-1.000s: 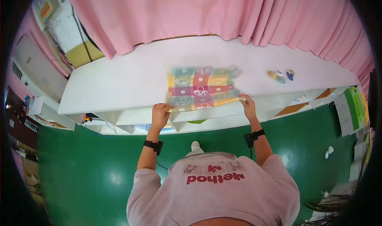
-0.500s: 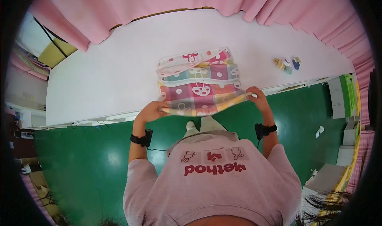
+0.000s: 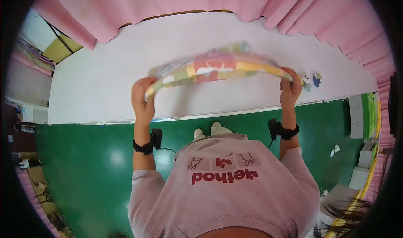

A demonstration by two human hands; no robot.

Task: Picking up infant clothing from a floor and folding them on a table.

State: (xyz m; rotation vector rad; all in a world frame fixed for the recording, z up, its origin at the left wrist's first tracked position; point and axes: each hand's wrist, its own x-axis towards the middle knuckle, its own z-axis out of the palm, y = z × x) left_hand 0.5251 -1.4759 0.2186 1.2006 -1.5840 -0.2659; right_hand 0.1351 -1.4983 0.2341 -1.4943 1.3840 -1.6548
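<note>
A colourful checked cloth (image 3: 215, 68) with white shapes on it is stretched between my hands above the white table (image 3: 92, 87). Its near edge bows upward, and the far part is blurred by motion. My left hand (image 3: 142, 98) grips one end of that edge, fingers closed round the fabric. At the other end my right hand (image 3: 290, 87) pinches the cloth's corner. Just beyond the right hand lie several small items, among them a blue one (image 3: 316, 80) and a pale green one (image 3: 307, 87); their kind is too small to tell.
Pink curtains (image 3: 176, 0) hang along the table's far side and right end. Green floor (image 3: 96, 166) stretches below the near edge. Grey and green boxes (image 3: 357, 116) stand at the right. A black band with a small device sits on each of my wrists.
Both hands have moved away from me and farther apart, lifting the cloth. It lay partly folded on the table with its near edge held; now it is raised and swinging.
</note>
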